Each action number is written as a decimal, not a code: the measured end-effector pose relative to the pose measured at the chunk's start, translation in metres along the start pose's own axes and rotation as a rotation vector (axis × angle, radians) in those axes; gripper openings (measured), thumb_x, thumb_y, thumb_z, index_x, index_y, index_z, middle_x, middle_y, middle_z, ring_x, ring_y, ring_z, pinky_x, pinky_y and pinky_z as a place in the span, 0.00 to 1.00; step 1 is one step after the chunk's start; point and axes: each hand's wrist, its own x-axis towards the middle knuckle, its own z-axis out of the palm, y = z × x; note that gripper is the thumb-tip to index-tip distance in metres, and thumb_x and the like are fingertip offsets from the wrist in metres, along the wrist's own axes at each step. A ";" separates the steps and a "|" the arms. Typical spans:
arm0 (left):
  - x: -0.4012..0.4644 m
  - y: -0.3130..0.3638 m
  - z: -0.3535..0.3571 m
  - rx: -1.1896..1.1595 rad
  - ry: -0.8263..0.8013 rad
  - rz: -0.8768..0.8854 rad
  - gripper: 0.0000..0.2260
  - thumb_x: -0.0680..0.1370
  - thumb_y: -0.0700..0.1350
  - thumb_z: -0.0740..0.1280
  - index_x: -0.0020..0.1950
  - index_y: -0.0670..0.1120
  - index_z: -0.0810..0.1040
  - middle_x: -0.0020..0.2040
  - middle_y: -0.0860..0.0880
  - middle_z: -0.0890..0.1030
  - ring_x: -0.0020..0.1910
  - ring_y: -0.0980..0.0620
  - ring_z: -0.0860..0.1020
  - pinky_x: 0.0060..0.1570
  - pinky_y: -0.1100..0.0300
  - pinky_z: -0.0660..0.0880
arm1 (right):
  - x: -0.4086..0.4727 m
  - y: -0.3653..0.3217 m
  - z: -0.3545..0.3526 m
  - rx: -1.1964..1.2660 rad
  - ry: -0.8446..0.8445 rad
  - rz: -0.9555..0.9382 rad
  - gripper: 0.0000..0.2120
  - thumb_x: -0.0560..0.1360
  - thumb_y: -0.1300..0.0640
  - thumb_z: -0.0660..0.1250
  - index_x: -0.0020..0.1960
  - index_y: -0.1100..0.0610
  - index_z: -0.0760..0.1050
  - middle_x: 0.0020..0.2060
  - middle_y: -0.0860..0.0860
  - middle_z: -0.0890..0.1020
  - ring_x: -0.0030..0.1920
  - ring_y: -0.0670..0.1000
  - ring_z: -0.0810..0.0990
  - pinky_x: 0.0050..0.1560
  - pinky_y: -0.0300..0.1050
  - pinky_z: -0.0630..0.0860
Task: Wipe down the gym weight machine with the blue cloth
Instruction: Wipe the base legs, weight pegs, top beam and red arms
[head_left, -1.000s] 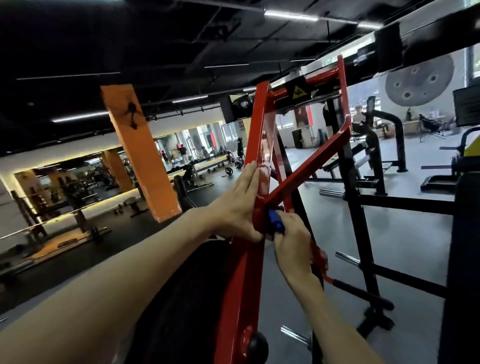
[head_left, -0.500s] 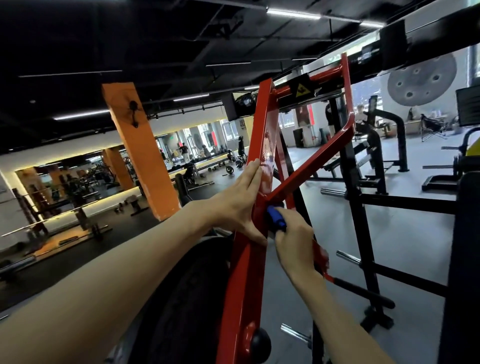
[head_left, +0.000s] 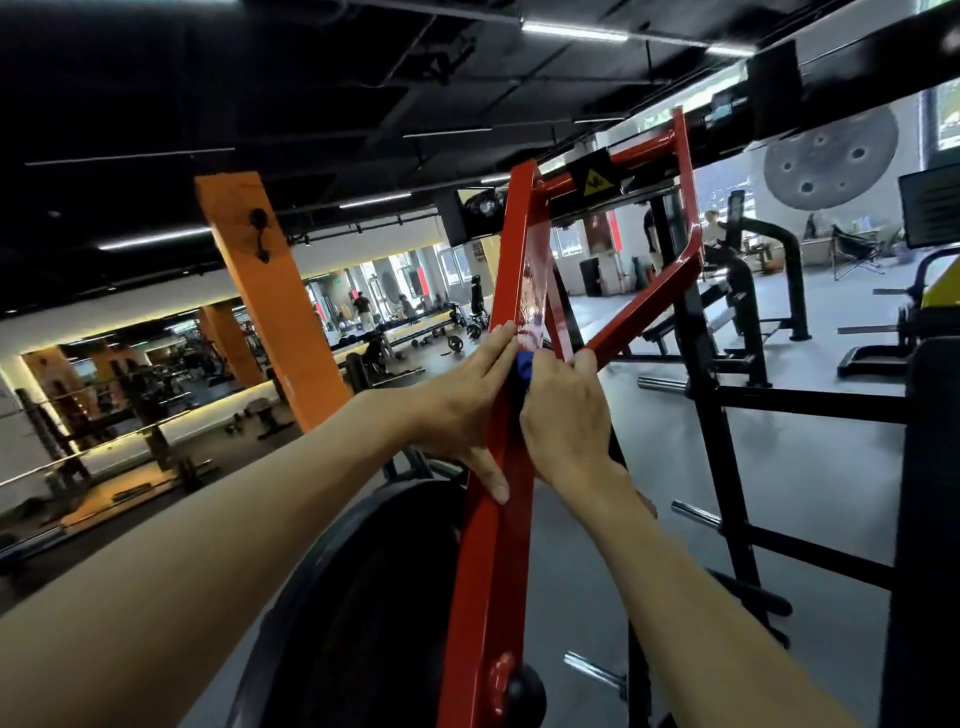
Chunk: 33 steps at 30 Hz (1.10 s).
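Observation:
The red steel frame of the weight machine (head_left: 514, 270) rises through the middle of the head view, with a diagonal red brace running up to the right. My left hand (head_left: 465, 410) lies flat against the left side of the upright bar, fingers together, thumb across its front. My right hand (head_left: 563, 415) is closed on the blue cloth (head_left: 523, 365), pressed to the bar where the brace joins. Only a small blue corner of the cloth shows between my hands.
A large black weight plate (head_left: 363, 597) sits on the machine at lower left. Black rack posts with chrome pegs (head_left: 722, 467) stand to the right. An orange pillar (head_left: 265, 306) stands at the left, with other gym machines and people beyond it.
Both hands have slid upward along the red bar, the right hand carrying the cloth with it. The view has shifted slightly closer.

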 end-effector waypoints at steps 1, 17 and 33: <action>-0.001 0.001 0.000 -0.005 0.002 -0.006 0.76 0.54 0.66 0.81 0.78 0.42 0.27 0.77 0.50 0.24 0.79 0.49 0.32 0.79 0.54 0.41 | 0.006 -0.002 -0.004 -0.009 -0.047 0.020 0.09 0.79 0.65 0.59 0.56 0.61 0.75 0.44 0.58 0.79 0.51 0.59 0.73 0.48 0.52 0.74; -0.002 0.008 0.001 0.059 0.017 -0.061 0.73 0.59 0.62 0.83 0.79 0.40 0.29 0.78 0.47 0.25 0.80 0.45 0.33 0.69 0.60 0.36 | -0.068 0.009 0.007 0.267 -0.026 0.127 0.24 0.71 0.68 0.71 0.67 0.61 0.75 0.45 0.58 0.77 0.40 0.49 0.70 0.42 0.40 0.66; -0.026 0.025 0.010 0.163 0.006 -0.084 0.63 0.68 0.62 0.77 0.81 0.41 0.33 0.80 0.47 0.29 0.82 0.46 0.43 0.79 0.49 0.56 | -0.100 0.023 -0.006 0.496 -0.134 0.300 0.20 0.75 0.68 0.68 0.66 0.55 0.78 0.44 0.53 0.82 0.36 0.39 0.76 0.36 0.24 0.69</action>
